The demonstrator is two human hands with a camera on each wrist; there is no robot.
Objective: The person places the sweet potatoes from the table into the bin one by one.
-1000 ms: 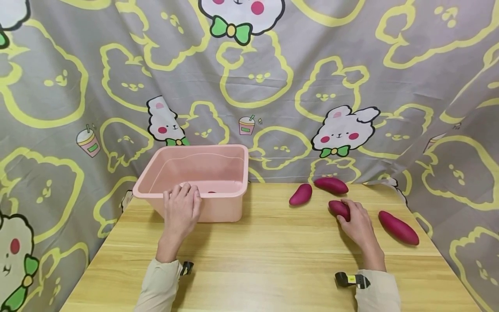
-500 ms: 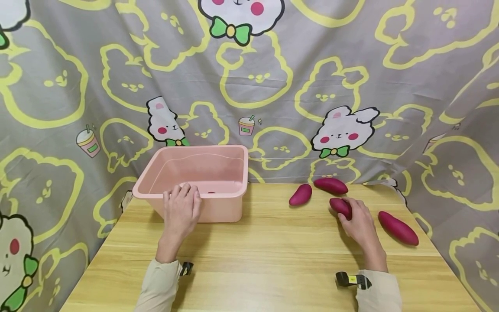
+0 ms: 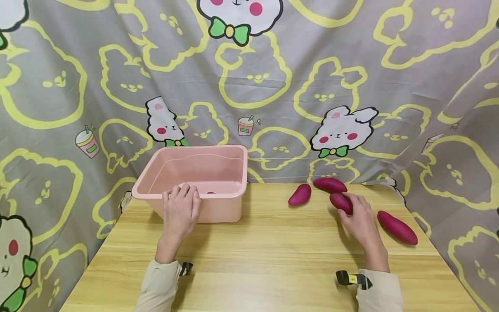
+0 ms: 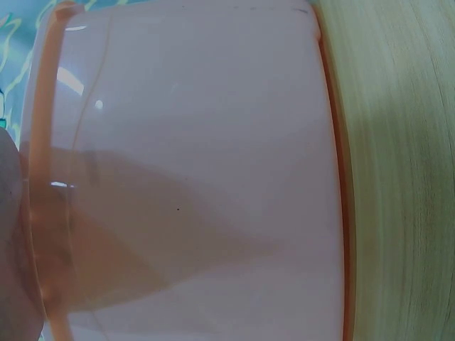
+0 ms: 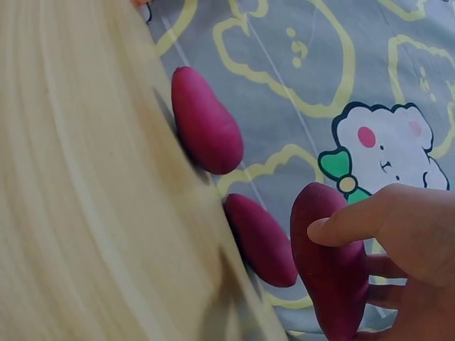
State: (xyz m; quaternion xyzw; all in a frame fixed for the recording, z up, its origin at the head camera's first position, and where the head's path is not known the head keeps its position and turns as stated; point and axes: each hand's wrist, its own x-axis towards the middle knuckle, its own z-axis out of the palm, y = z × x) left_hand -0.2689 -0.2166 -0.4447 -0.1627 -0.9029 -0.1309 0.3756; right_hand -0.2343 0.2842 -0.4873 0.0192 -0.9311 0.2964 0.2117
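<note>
My right hand (image 3: 359, 219) pinches a purple sweet potato (image 5: 328, 266) between thumb and fingers. In the right wrist view the thumb lies across its near side, with fingers behind. The head view shows this sweet potato just over the wooden table, overlapping the one at the back. At the left, my left hand (image 3: 181, 210) grips the front rim of a pink plastic tub (image 3: 218, 210), fingers hooked over it. The left wrist view is mostly filled by the tub's wall (image 4: 213, 142). A small dark red bit (image 3: 210, 193) shows inside the tub; the front wall hides the rest.
Two more sweet potatoes lie near the table's back edge, one left (image 3: 300, 195) and one behind the held one (image 3: 329, 185). A longer sweet potato (image 3: 397, 228) lies right of my right hand. A patterned grey curtain (image 3: 273, 86) hangs right behind the wooden table (image 3: 249, 268).
My right hand has lifted the sweet potato slightly up and away from me, tilting it a little. The left hand and the tub have stayed put.
</note>
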